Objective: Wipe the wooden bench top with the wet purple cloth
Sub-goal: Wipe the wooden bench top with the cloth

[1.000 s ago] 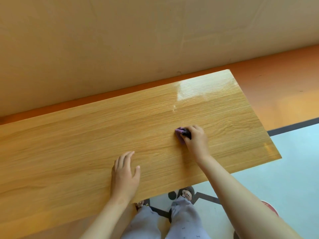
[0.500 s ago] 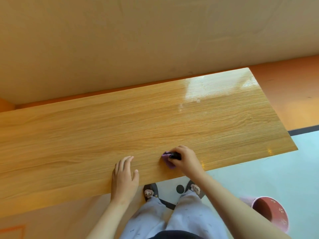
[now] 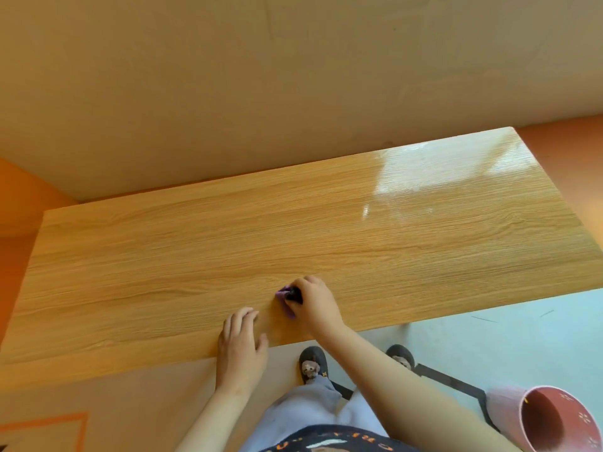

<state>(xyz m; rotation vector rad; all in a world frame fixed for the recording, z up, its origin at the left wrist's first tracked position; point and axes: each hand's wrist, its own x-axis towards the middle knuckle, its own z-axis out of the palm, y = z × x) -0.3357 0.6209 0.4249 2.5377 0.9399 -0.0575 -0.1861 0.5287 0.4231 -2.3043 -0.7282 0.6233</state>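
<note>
The wooden bench top (image 3: 228, 243) stretches across the view, with a wet shine at its far right end. My right hand (image 3: 315, 303) presses the bunched purple cloth (image 3: 284, 296) onto the wood near the front edge; only a small part of the cloth shows past my fingers. Just left of it, my left hand (image 3: 241, 345) lies flat over the front edge of the bench, fingers apart, holding nothing.
A beige wall (image 3: 293, 76) rises right behind the bench. A pink bucket (image 3: 551, 419) stands on the pale floor at the lower right. My legs and slippered feet (image 3: 313, 363) are close to the bench front.
My right hand has dragged the cloth from the middle right of the bench toward the front edge and leftward, close to my left hand. The view has shifted, showing more of the bench's left end.
</note>
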